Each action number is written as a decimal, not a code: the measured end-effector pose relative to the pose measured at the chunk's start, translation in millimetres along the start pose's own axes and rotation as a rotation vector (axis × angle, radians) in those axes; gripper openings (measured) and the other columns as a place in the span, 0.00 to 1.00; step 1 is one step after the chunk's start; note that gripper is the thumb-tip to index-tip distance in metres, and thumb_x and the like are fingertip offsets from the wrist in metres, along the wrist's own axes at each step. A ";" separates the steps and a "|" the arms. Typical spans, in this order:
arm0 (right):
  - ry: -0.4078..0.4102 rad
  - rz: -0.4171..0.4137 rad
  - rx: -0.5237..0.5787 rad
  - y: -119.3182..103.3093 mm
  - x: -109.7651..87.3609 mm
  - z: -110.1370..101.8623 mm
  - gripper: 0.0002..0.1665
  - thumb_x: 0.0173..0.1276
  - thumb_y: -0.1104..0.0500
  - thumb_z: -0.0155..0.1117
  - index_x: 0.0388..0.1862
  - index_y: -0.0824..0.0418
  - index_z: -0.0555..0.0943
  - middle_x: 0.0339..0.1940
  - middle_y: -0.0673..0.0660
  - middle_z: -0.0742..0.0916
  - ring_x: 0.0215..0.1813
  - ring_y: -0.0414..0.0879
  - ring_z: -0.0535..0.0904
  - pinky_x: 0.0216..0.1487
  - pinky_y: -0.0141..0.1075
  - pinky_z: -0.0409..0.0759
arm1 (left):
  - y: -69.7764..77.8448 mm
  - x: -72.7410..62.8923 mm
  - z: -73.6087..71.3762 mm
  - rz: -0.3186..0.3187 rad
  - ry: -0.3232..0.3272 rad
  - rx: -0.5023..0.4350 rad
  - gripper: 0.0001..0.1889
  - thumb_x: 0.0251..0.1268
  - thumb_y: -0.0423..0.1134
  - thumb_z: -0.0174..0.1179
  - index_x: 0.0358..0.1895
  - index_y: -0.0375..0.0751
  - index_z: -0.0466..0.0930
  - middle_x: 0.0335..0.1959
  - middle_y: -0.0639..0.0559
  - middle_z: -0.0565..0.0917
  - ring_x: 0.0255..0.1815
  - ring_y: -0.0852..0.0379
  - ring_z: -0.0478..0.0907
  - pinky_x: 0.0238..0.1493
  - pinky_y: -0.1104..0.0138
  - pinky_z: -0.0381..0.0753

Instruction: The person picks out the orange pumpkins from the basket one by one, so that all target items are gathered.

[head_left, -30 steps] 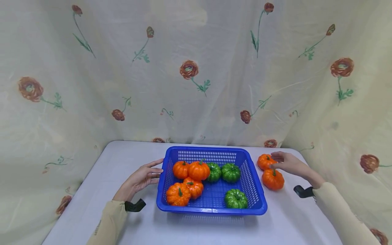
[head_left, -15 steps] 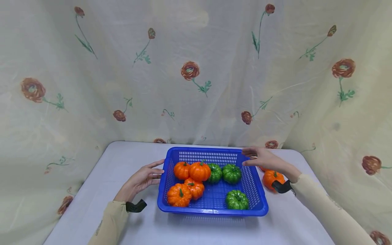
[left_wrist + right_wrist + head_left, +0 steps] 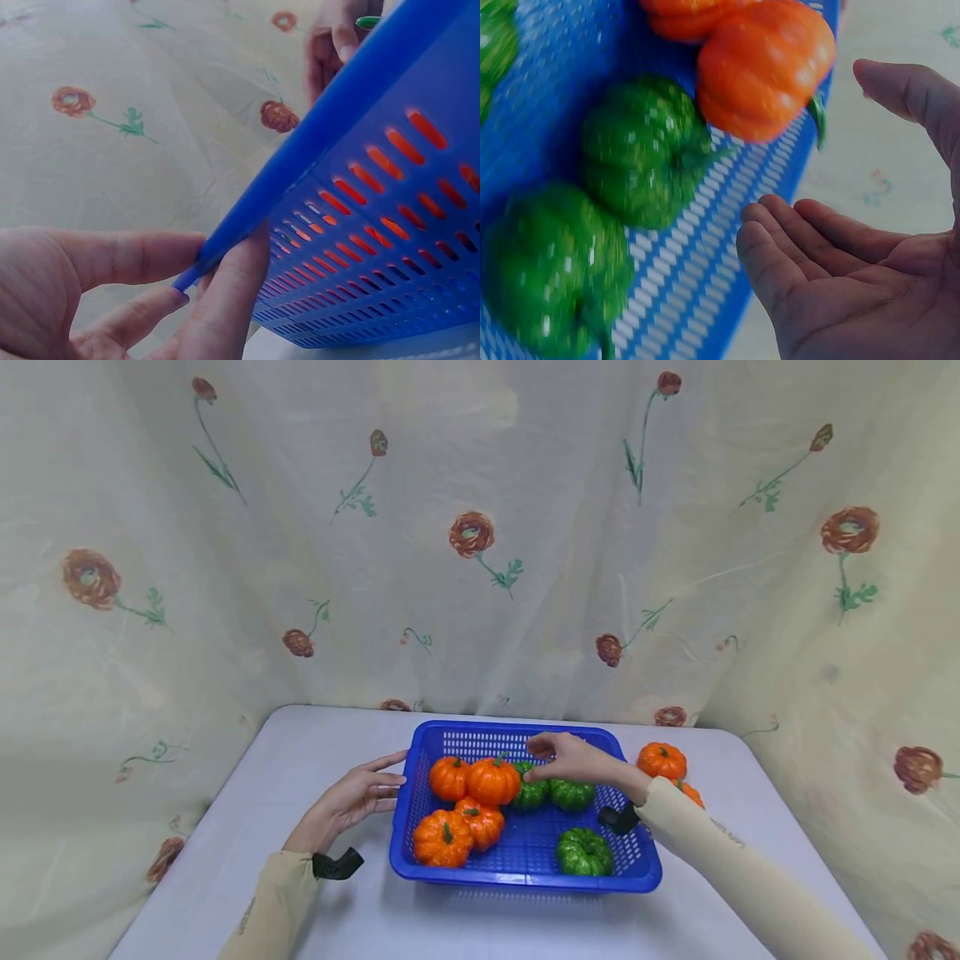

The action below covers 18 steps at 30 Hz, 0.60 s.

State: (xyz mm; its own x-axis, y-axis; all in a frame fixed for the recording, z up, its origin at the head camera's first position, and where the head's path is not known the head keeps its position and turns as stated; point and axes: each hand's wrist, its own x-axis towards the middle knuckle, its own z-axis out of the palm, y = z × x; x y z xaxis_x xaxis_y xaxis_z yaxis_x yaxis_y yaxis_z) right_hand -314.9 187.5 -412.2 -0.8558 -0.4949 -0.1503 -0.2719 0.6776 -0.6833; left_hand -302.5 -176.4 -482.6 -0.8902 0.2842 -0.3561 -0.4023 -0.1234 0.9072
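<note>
In the head view my left hand [image 3: 351,795] is at the left side of a blue plastic basket [image 3: 517,881]. The left wrist view shows its fingers pinching the basket's rim [image 3: 300,154] from both sides. My right hand [image 3: 576,758] hovers over the back of the basket, empty, thumb spread from the fingers. Close by its fingertips sits an orange pumpkin [image 3: 493,782], resting among other orange pumpkins [image 3: 443,838] at the basket's left. Green pumpkins lie beneath the hand [image 3: 641,150] and nearer the front [image 3: 585,852]. Part of the back green ones is hidden by the hand.
Two more orange pumpkins stand on the white table [image 3: 750,843] right of the basket, the farther one [image 3: 662,761] in plain sight, the nearer partly behind the right sleeve [image 3: 720,843]. A flowered curtain [image 3: 480,635] closes off the back and sides.
My right hand has moved left, from beside the orange pumpkins on the table to above the basket's inside, carrying nothing. The left hand stays at the rim.
</note>
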 end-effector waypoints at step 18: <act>-0.072 -0.045 0.003 -6.2 32.6 33.4 0.32 0.57 0.52 0.72 0.57 0.67 0.78 0.49 0.58 0.86 0.50 0.47 0.82 0.53 0.41 0.81 | -0.8 0.7 -1.5 0.006 0.002 0.004 0.32 0.65 0.31 0.57 0.72 0.51 0.63 0.55 0.41 0.78 0.45 0.52 0.83 0.48 0.59 0.85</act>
State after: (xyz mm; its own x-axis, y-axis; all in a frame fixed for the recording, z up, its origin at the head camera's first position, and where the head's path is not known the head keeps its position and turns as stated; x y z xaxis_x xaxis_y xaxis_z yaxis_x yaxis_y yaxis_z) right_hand -326.3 149.0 -436.8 -0.8088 -0.5630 -0.1701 -0.3081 0.6519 -0.6928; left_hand -303.2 -177.5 -483.9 -0.8932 0.2813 -0.3509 -0.3958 -0.1215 0.9102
